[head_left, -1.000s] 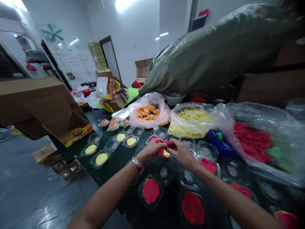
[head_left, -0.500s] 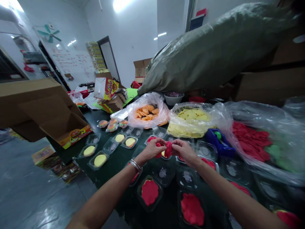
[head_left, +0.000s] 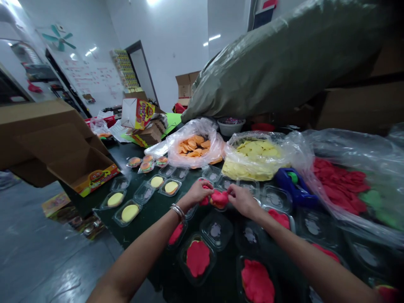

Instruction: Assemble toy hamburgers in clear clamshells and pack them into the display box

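Note:
My left hand, with bangles at the wrist, pinches soft red wavy-edged pieces. Thumb and fingertips of my right hand grip the right edge of a red wavy-edged piece, spread over a small clear container; whether my left fingers also touch this piece I cannot tell. Closer to me, clear containers hold flat red pieces, one at the front middle and another to its right. Pale yellow discs lie in open containers on the left.
Behind my hands stand plastic bags of orange discs, yellow pieces and red pieces. A blue tape dispenser sits at right. An open cardboard box is on the left, near several packed burger-shaped items.
My hands have moved apart slightly. The red piece at my right fingertips, earlier bunched between both hands, is now spread over the container. The view has shifted a little.

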### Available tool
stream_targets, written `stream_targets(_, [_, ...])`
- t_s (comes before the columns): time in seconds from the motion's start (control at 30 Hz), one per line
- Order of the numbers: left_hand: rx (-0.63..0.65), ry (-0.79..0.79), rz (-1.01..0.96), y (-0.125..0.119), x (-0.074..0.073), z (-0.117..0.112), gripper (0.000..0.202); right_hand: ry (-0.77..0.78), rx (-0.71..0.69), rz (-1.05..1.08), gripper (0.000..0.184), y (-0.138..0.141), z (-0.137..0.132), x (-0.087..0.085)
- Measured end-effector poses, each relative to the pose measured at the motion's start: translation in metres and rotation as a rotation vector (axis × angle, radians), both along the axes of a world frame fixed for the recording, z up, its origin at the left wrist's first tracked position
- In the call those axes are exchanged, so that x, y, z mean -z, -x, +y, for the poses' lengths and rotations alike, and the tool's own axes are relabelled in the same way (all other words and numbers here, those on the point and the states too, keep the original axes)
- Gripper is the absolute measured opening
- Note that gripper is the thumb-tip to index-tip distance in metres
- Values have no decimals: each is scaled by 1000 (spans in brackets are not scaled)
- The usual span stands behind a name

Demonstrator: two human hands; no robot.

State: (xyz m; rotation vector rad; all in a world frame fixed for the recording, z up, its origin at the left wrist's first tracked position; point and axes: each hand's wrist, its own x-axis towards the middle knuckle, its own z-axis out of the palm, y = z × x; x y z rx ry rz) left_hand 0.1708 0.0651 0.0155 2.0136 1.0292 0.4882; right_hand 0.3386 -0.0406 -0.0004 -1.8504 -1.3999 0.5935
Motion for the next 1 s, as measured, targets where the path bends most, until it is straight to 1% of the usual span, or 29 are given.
stream_targets(0.07, [-6,-114,72,2,-1,0,9,7,5,-178,14,-3,-3,-2])
stream_targets(0.13, [19,-216,123,4,-4,-5,13,4,-10,-318,17,-4,-7,-6])
stream_targets(0.17, [55,-251,147,5,-6,-10,14,2,-38,-372,17,-3,-10,-8])
stream_targets(0.27, [199,-298,231,2,-9,-25,7,15,-163,-479,11,4,-15,-11])
stream_targets(0.3, [221,-309,258,0,-9,-29,6,21,-188,-501,10,6,-15,-11])
stream_targets(0.37, [189,-339,302,-5,-10,-32,9,31,-177,-530,12,8,-13,-11])
stream_targets(0.47, [96,-353,361,-9,-9,-24,20,65,-112,-543,17,4,-6,-7])
stream_targets(0.5, [97,-339,380,-10,-9,-21,20,84,-110,-539,17,3,-3,-6])
stream_targets(0.57, [141,-307,404,-11,-7,-15,18,111,-130,-526,15,0,0,-3])
stream_targets(0.63, [184,-290,401,-11,-4,-13,22,111,-154,-513,10,1,2,0])
stream_targets(0.7, [197,-291,386,-11,0,-14,27,89,-170,-510,5,3,1,2])
stream_targets(0.83, [170,-347,343,-12,6,-19,23,14,-177,-556,12,8,-1,3])
stream_targets(1.0, [141,-442,336,-12,2,-19,24,2,-160,-631,17,7,-1,3])
